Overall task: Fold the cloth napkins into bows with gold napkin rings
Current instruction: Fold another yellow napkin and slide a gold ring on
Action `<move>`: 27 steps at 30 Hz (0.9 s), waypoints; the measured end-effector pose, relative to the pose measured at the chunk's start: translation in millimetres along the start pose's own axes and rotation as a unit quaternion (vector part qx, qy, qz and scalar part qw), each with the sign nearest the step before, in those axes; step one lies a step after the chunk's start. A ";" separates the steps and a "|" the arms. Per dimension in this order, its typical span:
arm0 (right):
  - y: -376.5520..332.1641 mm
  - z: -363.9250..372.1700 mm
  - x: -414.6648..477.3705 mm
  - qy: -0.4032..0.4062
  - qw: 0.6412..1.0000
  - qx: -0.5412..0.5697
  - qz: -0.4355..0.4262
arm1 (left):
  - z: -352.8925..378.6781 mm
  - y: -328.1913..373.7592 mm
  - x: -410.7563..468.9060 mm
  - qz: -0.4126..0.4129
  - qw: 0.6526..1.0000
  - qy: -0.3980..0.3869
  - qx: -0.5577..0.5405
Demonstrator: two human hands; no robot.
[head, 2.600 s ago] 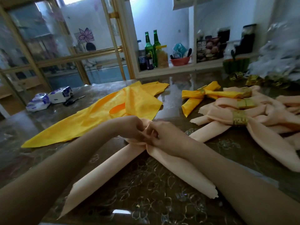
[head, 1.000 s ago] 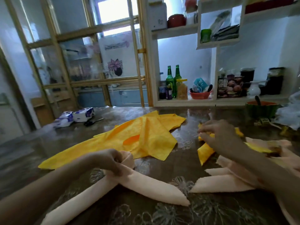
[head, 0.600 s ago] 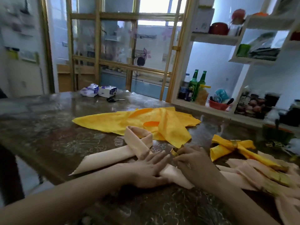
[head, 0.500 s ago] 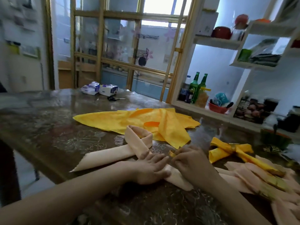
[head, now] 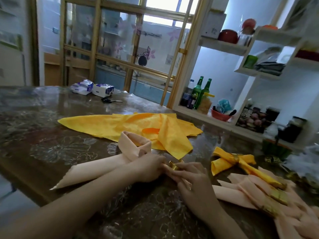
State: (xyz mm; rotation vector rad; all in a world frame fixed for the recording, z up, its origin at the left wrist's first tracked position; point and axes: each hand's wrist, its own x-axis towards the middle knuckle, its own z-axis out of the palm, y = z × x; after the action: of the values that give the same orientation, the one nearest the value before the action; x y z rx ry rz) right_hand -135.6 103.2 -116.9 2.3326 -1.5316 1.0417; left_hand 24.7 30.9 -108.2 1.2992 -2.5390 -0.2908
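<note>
Gripping the tail of the folded peach cloth napkin (head: 89,171) on the dark worktop (head: 51,135) with the left hand (head: 148,169), pinching the small gold napkin ring (head: 173,167) at its tip with the right hand (head: 193,178): liable to snag and loosen the fold if tilted.

On the surface (head: 51,135), the left hand (head: 148,168) grips a looped peach napkin (head: 96,169) at its crossing. The right hand (head: 195,181) pinches a gold ring (head: 174,167) against it. A spread yellow napkin (head: 127,128) lies at twelve o'clock, with finished bows (head: 248,188) at three o'clock.
</note>
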 end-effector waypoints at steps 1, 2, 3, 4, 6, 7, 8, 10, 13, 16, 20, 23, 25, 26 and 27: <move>-3.2 0.9 -1.9 -0.013 1.000 -0.003 -0.007 | 5.1 -2.2 0.0 0.004 0.999 0.044 -0.019; -5.9 0.9 -3.4 -0.032 0.999 -0.006 -0.012 | 9.1 -3.7 -0.5 0.009 0.996 0.081 -0.044; -8.5 1.0 -4.3 -0.054 0.998 -0.004 -0.010 | 10.8 -5.2 -1.1 0.017 0.993 0.095 -0.074; -9.4 1.8 -4.8 -0.088 0.996 0.005 -0.008 | 11.5 -7.0 -1.5 0.027 0.987 0.094 -0.126; -9.2 3.5 -2.8 -0.155 0.987 0.037 0.003 | 10.3 -10.1 -3.2 0.018 0.964 0.082 -0.251; -10.2 3.6 0.8 -0.156 0.986 0.060 0.016 | 8.6 -12.0 -3.5 0.009 0.950 0.079 -0.301; -13.7 2.5 6.9 -0.140 0.986 0.089 0.030 | 6.8 -13.7 -2.5 -0.001 0.939 0.079 -0.336; -18.8 3.4 19.1 -0.089 0.987 0.121 0.054 | 6.6 -17.8 0.4 -0.020 0.923 0.075 -0.378; -18.3 11.0 34.2 -0.024 0.990 0.102 0.090 | 7.9 -16.7 0.0 -0.054 0.885 0.072 -0.456; -16.1 19.4 39.7 -0.008 0.990 0.056 0.132 | 10.0 -16.3 1.4 -0.067 0.863 0.095 -0.492; -6.7 29.0 36.6 -0.036 0.986 0.031 0.159 | 12.0 -20.0 1.5 -0.034 0.861 0.102 -0.498; -3.9 32.5 30.9 -0.059 0.984 0.065 0.156 | 12.7 -19.2 1.0 0.008 0.892 0.149 -0.428; -5.2 31.1 29.5 -0.048 0.977 0.122 0.166 | 11.9 -16.5 0.6 0.024 0.902 0.172 -0.396; -6.5 29.9 29.6 -0.039 0.972 0.153 0.174 | 13.0 -16.4 -0.5 0.029 0.905 0.179 -0.384; -7.7 28.2 31.4 -0.030 0.967 0.178 0.179 | 11.9 -15.1 -2.8 0.042 0.913 0.192 -0.357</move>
State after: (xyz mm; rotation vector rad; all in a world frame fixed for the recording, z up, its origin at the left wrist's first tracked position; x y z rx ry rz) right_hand -108.8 69.7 -116.4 2.3738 -1.9880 1.4475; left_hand 33.8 25.1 -124.3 0.8456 -1.8674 -0.7719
